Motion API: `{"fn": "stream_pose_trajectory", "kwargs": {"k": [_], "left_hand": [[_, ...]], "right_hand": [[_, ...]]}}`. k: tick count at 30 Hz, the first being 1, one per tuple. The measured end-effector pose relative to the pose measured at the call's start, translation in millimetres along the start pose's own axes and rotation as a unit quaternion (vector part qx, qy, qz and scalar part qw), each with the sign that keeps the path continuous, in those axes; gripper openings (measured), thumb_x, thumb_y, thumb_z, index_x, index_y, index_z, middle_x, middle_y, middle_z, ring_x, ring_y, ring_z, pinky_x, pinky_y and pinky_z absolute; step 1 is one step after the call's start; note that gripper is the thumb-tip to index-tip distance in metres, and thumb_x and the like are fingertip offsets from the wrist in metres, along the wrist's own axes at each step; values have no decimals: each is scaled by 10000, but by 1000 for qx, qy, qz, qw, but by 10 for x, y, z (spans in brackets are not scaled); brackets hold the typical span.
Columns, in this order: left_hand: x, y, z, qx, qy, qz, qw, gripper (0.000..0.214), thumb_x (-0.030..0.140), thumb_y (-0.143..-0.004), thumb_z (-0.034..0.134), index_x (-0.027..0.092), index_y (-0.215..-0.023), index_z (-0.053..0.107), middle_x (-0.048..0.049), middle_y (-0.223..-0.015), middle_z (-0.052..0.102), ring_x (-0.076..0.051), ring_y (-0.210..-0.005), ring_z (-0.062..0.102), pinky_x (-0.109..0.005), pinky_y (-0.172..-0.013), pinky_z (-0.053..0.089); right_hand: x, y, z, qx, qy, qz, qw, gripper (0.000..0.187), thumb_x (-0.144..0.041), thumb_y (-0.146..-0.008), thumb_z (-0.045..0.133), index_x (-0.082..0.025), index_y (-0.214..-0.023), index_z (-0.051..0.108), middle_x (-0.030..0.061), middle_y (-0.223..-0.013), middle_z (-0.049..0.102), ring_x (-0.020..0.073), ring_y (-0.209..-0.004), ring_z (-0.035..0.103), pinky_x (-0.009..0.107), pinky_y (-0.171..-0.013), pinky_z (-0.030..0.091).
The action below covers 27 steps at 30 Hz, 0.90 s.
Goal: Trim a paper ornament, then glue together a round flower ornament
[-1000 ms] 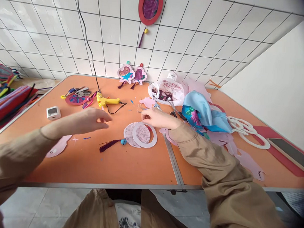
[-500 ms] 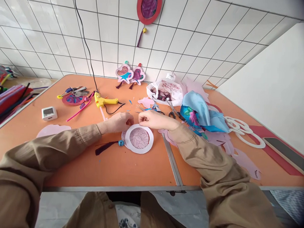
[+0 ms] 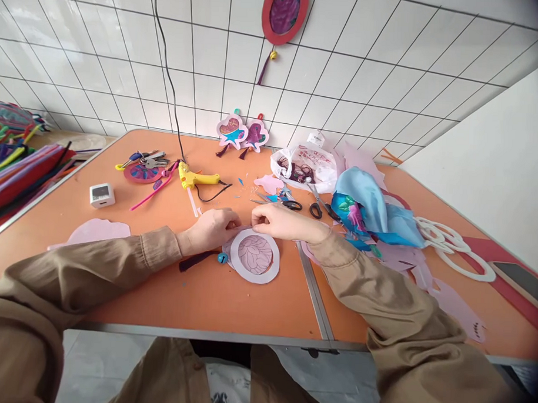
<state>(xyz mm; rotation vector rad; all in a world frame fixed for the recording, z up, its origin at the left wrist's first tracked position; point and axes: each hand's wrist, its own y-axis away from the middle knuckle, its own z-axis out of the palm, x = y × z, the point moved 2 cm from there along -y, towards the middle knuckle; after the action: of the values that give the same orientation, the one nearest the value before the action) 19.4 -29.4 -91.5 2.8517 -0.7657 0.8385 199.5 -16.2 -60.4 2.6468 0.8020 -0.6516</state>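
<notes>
A white ring frames a pale pink patterned piece in front of me on the table. Behind its left side another patterned layer peeks out, and a blue bell with a dark tassel lies there. My right hand pinches the ring's top edge, fingers closed. Just across a small gap, my left hand is closed in a pinch at the upper left of the ring; what its fingertips hold is hidden.
A yellow glue gun lies beyond my left hand. Scissors, blue fabric, a plastic bag and white rings are at the right. Keys and a small white device sit at the left.
The view has turned slightly left, so the scene sits farther right. Both hands stay pinched by the ring, and a little more of the layer behind it shows.
</notes>
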Motion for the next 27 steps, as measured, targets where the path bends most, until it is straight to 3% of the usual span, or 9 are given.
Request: {"fn": "stream_pose_trajectory", "kwargs": {"k": [4,8,11,14,16,18,21,27], "left_hand": [[15,118,24,32,-3,16,999,138,214,-838,587,177,-705,585,-40,-819,643,-153,-737,584,-260,-647,419],[-1,219,7,51,125,-29,990,250,362,-875,586,184,-703,548,-10,-683,603,-132,-613,542,-245,-566,402],[-63,231,-3,80,292,-103,948,312,451,-830,641,183,-715,532,11,-598,576,-115,-535,514,-225,-498,369],[-114,191,10,134,433,-155,878,321,431,-756,722,182,-729,520,5,-617,602,-109,-533,529,-216,-494,381],[-124,152,32,150,511,-172,829,335,410,-719,764,183,-750,519,-3,-638,622,-116,-542,554,-221,-503,409],[-115,112,45,155,556,-169,799,349,389,-694,792,184,-752,516,-4,-639,618,-117,-535,558,-225,-499,421],[-102,64,34,161,575,-164,785,347,355,-683,799,184,-733,501,7,-613,585,-107,-505,534,-218,-476,409],[-121,5,14,177,598,-167,764,300,320,-738,753,183,-729,486,47,-589,517,-68,-486,470,-188,-481,395]], "right_hand": [[-66,8,50,-2,-10,-23,1000,137,-67,-738,573,-176,-655,572,-13,-670,617,121,-663,541,262,-642,356],[-109,15,59,34,-43,-40,998,115,-109,-767,569,-183,-678,565,-10,-699,615,126,-683,553,267,-661,392],[-90,-4,50,90,-82,-50,991,99,-190,-821,554,-185,-722,564,9,-764,639,135,-726,575,280,-696,438],[-40,-33,42,163,-145,-64,974,117,-249,-814,578,-187,-715,565,7,-731,631,141,-703,569,295,-689,449],[-6,-49,38,195,-185,-67,961,127,-279,-794,604,-190,-710,574,8,-722,631,146,-694,567,305,-684,450],[24,-59,26,219,-211,-62,951,146,-308,-788,613,-194,-708,571,43,-843,676,162,-762,594,317,-715,463],[64,-64,-3,263,-234,-39,935,166,-332,-778,611,-197,-700,553,80,-1071,683,167,-820,603,325,-739,472],[88,-88,32,247,-242,-27,938,159,-331,-770,606,-204,-696,546,-18,-693,567,135,-645,518,299,-646,416]]}}
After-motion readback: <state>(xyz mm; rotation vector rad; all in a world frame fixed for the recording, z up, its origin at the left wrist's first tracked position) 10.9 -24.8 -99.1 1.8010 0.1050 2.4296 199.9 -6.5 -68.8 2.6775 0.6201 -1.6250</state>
